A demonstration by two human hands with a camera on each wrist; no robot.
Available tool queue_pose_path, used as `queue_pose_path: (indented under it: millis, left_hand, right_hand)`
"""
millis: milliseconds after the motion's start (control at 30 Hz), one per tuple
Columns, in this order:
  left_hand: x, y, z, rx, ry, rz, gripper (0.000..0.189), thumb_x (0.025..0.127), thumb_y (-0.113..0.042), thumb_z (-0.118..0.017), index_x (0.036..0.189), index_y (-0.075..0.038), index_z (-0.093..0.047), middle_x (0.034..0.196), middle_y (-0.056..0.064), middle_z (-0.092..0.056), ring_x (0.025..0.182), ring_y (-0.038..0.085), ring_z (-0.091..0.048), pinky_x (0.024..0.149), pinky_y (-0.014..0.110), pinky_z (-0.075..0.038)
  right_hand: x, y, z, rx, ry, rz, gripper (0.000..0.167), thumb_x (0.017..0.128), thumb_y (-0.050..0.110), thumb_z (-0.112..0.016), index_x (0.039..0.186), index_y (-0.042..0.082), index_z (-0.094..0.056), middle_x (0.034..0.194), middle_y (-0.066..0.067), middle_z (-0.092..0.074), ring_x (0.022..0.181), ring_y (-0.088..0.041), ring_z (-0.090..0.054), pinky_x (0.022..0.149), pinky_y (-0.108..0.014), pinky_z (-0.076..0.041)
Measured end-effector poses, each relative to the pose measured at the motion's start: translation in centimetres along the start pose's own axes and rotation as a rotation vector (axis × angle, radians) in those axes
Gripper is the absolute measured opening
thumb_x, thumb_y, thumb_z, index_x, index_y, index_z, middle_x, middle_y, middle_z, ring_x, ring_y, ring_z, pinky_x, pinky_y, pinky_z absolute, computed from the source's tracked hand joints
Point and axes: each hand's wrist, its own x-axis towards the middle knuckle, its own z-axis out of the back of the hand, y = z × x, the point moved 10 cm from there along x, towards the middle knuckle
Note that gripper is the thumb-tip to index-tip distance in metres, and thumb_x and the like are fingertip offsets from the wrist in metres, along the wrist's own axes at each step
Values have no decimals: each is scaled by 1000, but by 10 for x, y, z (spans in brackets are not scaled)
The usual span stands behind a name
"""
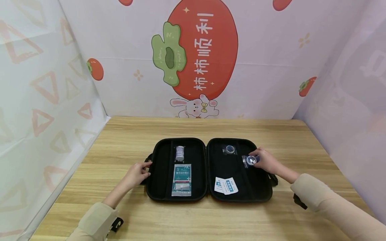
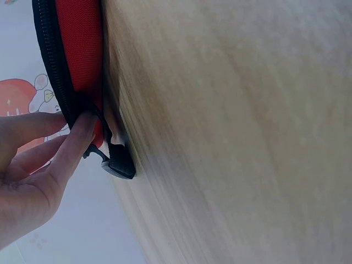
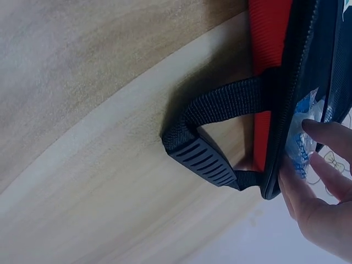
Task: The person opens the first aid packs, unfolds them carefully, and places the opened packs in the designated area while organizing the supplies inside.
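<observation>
A black-lined zip case [image 1: 252,182] with red outer sides lies unfolded on the table. My left hand [image 1: 137,174] holds its left rim; in the left wrist view, fingers [image 2: 82,129] lie against the zipper edge and red side, beside the black handle [image 2: 118,162]. Over the case's right half, my right hand [image 1: 266,161] pinches a small round roll in a clear wrapper [image 1: 251,160]. Its wrapper [image 3: 300,137] shows blue print in the right wrist view. Another wrapped round roll [image 1: 230,149] lies to its upper left, in the same half.
In the left half lie a small wrapped white bottle [image 1: 179,153] and a green-blue flat packet [image 1: 182,172]. Two small white-and-blue packets [image 1: 230,186] overlap at the right half's lower left. A black carry handle [image 3: 212,162] sticks out over the wooden table [image 1: 193,221]. Printed curtains surround it.
</observation>
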Motion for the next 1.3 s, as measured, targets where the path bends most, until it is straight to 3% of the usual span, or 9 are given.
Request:
queue_pose_path:
  millis: [300,500,667,967,1300]
  left_hand:
    - [1,-1,0,2,-5,-11,41,77,8,-58,117,13,-50,112,27,-54,71,18,-59,53,23,-44]
    - [0,-1,0,8,-7,-13,41,77,9,-57,116,13,-50,111,27,-55,70,17,-59,53,23,-44]
    - [1,-1,1,7,-11,-14,41,76,9,-57,116,14,-50,111,27,-55,71,18,-59,53,24,-44]
    - [1,1,0,4,-8,3,41,77,8,-58,117,13,-50,112,27,-55,70,17,-58,52,23,-43]
    - [1,1,1,7,-11,0,41,77,8,-57,117,13,-50,113,27,-54,75,20,-60,54,24,-45]
  right_hand:
    - [2,2,-7,34,-3,12,31,59,-7,-70,88,-13,-63,86,-20,-57,77,-29,-54,68,-39,-44]
    - [5,-4,-12,129,9,-1,30,63,1,-72,90,-9,-64,87,-18,-59,77,-27,-55,66,-39,-45]
    - [9,-10,-17,209,6,57,33,66,13,-75,91,-5,-65,86,-15,-59,74,-22,-55,62,-34,-46]
    - [11,-3,-22,196,60,-87,32,67,1,-70,96,-11,-61,94,-23,-58,77,-25,-55,62,-31,-46]
    - [16,-3,-30,218,76,-131,32,68,-2,-66,98,-14,-60,97,-27,-58,80,-27,-58,61,-31,-48]
